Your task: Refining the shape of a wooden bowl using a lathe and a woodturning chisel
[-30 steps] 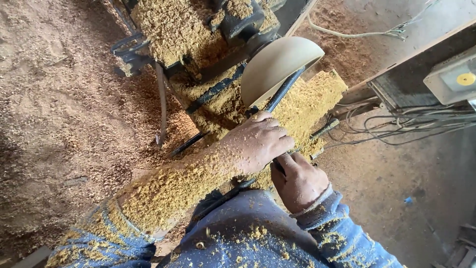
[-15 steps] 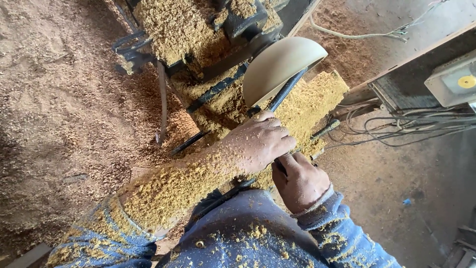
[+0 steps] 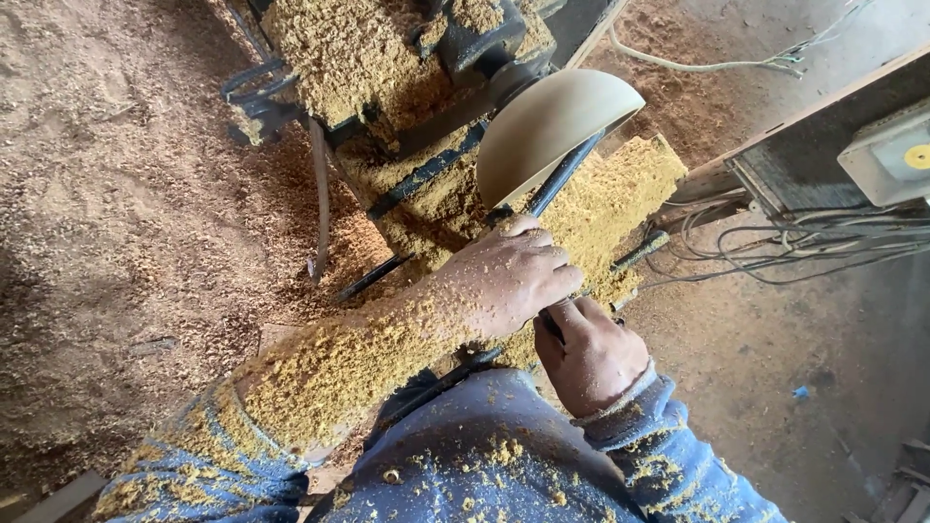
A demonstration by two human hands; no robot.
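A pale round wooden bowl blank (image 3: 547, 126) sits mounted on a lathe (image 3: 455, 58) buried in sawdust. A long dark turning chisel (image 3: 562, 174) runs from my hands up to the bowl's rim. My left hand (image 3: 509, 276), its forearm caked with yellow shavings, is wrapped over the chisel's shaft near the tool rest. My right hand (image 3: 586, 353) grips the chisel's handle just below, close to my body. The chisel's tip is hidden behind the bowl's edge.
Thick wood shavings (image 3: 126, 223) cover the ground at left and the lathe bed (image 3: 620, 203). A tangle of wires (image 3: 775, 242) runs at right beside a grey box with a yellow round knob (image 3: 896, 155). A loose metal bar (image 3: 320, 194) leans by the lathe.
Both hands keep their grip on the chisel; the view and the hands have barely shifted against the bowl.
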